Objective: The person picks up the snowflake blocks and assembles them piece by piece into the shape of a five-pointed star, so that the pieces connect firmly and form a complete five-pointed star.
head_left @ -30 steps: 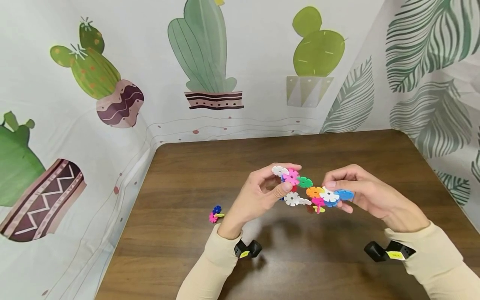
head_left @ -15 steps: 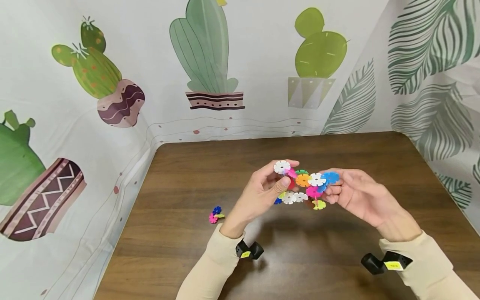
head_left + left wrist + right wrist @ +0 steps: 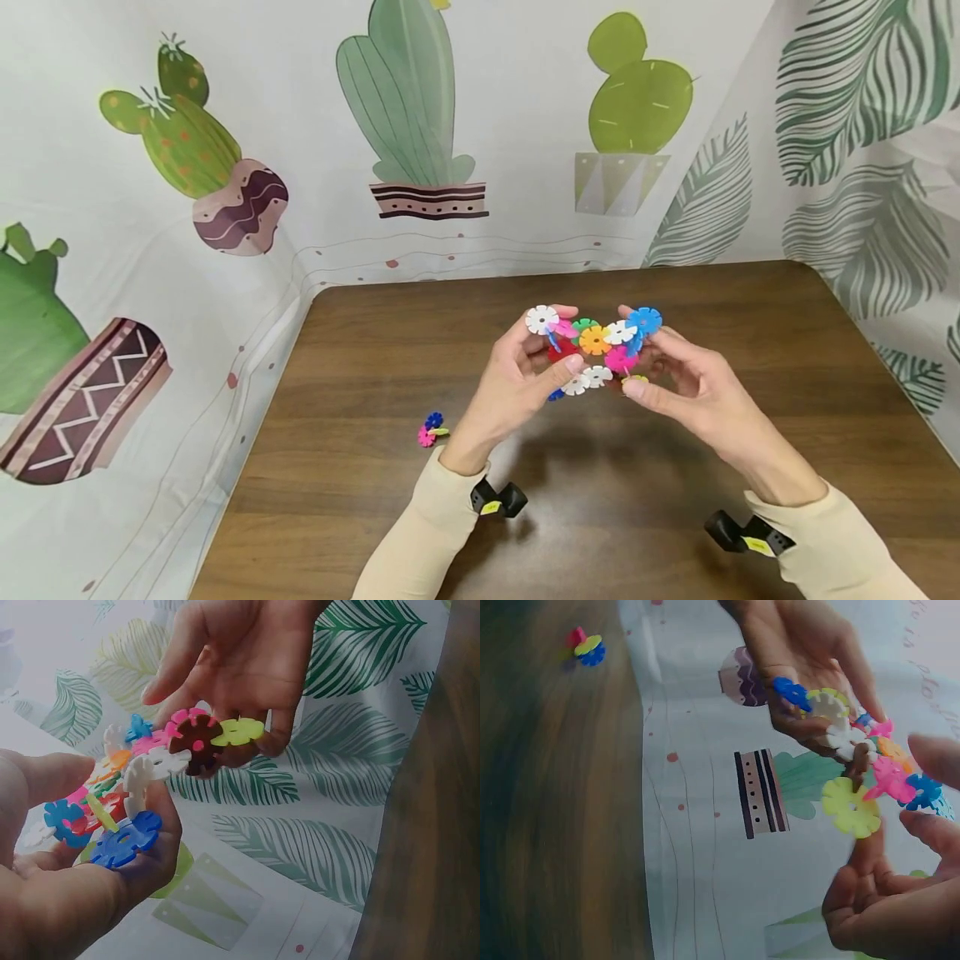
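Both hands hold up a linked cluster of colourful slotted snowflake discs (image 3: 596,340) above the table. My left hand (image 3: 513,375) grips its left side, thumb in front near a red disc, with a white disc (image 3: 542,320) at the top. At the right end, my right hand (image 3: 705,387) has its thumb by a yellow disc (image 3: 851,806) and its other fingers behind a blue disc (image 3: 644,321). A brown disc (image 3: 196,742) joined to a yellow one shows in the left wrist view. Fingers hide some of the discs.
A small piece of joined blue, pink and yellow discs (image 3: 431,429) lies on the brown wooden table (image 3: 337,508), left of my left forearm. Behind the table hangs a white cloth (image 3: 517,100) printed with cacti and leaves. Each wrist wears a black camera (image 3: 498,498).
The disc cluster has risen and turned, its right end swinging upward. My right hand has shifted left and changed its hold; the left hand keeps its grip. The small piece lies still.
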A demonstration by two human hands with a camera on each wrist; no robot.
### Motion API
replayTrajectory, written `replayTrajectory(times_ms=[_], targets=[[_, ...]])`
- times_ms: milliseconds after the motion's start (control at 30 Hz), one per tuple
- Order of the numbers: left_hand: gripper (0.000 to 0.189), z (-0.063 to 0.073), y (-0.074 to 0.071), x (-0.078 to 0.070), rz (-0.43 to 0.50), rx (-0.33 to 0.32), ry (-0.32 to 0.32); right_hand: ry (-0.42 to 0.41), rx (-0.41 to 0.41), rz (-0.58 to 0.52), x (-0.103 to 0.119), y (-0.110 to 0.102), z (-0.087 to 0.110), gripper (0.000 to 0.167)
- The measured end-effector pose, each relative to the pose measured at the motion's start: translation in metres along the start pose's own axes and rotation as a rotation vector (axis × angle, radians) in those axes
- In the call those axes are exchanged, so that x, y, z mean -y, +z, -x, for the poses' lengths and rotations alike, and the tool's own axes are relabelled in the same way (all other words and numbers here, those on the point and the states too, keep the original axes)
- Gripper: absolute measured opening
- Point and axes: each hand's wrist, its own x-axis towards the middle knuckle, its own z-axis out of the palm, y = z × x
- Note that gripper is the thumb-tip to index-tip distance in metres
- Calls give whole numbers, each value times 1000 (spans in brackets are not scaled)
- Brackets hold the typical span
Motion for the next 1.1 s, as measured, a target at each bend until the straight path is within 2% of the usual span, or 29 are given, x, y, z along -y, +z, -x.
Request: replayTrajectory(times_ms=[67,133,233,333,500,600,767,933,1000,1100], targets=[[51,0,0,-1,21,-11,9,14,15,92,2,4,1,78],[50,0,0,-1,66,-14,13,56,31,115,3,7,1,82],[49,0,1,-1,118,-12,10,125,32,68,2,12,0,72],[48,1,2,-1,136,-6,2,144,3,13,0,18,-1,57],[46,2,4,-2,104,-13,25,99,-41,-78,-3,26,-1,45],[46,3,6,-2,124,-10,55,83,-62,-91,-2,30,-1,43],[54,3,7,-5,208,34,80,135,-112,-18,0,35,-1,40],[79,6,6,-8,291,106,62,190,-150,5,3,35,-1,41],[85,7,4,-8,278,130,51,195,-156,-10,3,34,-1,40],[88,8,2,-9,207,167,50,181,-165,-47,2,32,0,38]])
